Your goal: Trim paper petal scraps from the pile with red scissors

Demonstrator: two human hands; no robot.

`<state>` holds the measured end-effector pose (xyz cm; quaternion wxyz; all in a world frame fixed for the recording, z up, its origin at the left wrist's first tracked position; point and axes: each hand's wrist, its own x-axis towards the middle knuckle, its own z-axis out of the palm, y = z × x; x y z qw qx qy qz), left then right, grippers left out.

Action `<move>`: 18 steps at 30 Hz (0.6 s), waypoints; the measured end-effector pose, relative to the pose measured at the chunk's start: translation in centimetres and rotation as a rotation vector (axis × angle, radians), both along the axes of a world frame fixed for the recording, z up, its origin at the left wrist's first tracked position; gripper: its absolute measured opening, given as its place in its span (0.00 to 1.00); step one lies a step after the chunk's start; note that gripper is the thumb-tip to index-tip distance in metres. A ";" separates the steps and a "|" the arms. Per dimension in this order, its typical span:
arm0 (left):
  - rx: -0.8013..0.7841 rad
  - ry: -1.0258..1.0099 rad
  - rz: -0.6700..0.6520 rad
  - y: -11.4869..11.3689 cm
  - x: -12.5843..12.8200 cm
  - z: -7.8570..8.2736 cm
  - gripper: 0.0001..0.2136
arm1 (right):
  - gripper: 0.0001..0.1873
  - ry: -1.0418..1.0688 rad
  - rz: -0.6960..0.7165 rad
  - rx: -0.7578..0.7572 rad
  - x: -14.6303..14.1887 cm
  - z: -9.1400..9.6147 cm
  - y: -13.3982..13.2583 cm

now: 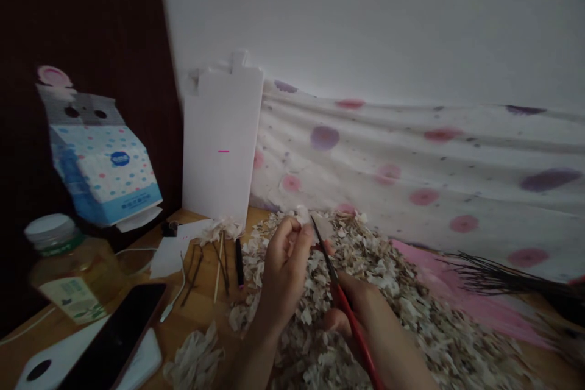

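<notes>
pale flake (pixel 302 215) pinched in the left hand (pixel 286 271), red-handled scissors (pixel 342 300) gripped in the right hand (pixel 359 317), over a heap of flakes (pixel 406 323)

the wooden table (pixel 203 311) holds a big heap of pale flakes (pixel 402 311), with a phone (pixel 114 335) and jar (pixel 75 274) left of the heap.
</notes>
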<state>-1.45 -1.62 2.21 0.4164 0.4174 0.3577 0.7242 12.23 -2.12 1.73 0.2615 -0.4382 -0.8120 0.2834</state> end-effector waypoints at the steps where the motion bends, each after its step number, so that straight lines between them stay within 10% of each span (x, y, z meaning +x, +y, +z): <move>1: 0.001 -0.004 -0.014 0.0 -0.1 0.0 0.11 | 0.37 -0.017 -0.006 -0.009 0.0 0.2 0.0; 18: 0.035 0.049 -0.162 -0.2 -0.8 -0.1 0.09 | 0.48 -0.111 0.079 -0.043 1.6 -0.1 0.5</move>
